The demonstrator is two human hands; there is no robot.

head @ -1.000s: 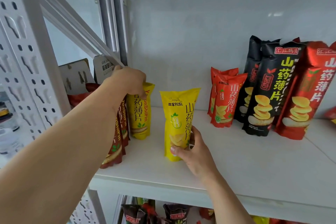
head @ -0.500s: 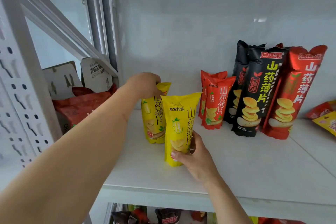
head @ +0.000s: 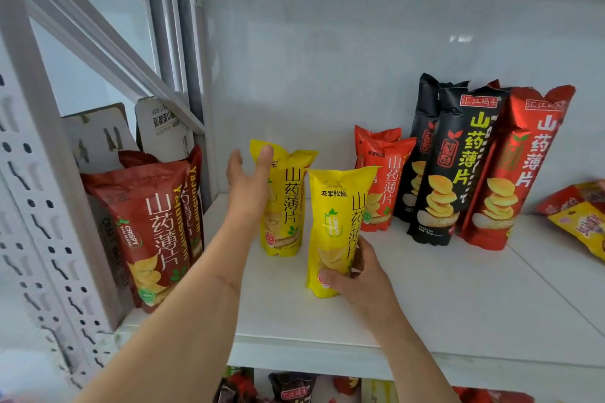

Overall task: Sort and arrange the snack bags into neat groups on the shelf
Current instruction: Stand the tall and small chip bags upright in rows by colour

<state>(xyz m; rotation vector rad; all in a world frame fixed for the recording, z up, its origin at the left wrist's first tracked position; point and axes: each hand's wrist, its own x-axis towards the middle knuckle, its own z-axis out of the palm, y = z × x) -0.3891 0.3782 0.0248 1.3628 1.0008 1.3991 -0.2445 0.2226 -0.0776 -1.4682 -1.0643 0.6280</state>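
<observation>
Two yellow snack bags stand upright on the white shelf (head: pixel 458 298). The rear yellow bag (head: pixel 288 206) stands a little left of and behind the front yellow bag (head: pixel 340 216). My left hand (head: pixel 248 183) rests against the rear bag's upper left side with its fingers spread, not closed around it. My right hand (head: pixel 357 278) grips the front bag low down, thumb across its base. To the right, against the back wall, stand small red bags (head: pixel 386 180), tall black bags (head: pixel 455 170) and a tall red bag (head: pixel 520 173).
Dark red bags (head: pixel 154 229) lean at the shelf's left end, beside the perforated upright (head: pixel 42 206) and cardboard pieces (head: pixel 98 134). Flat red and yellow packets (head: pixel 582 222) lie at the far right. More bags (head: pixel 291 393) sit on the shelf below.
My left hand carried the rear yellow bag rightwards, away from the dark red bags, and set it beside the front one. Its grip on the bag's top has loosened. My right hand stays put.
</observation>
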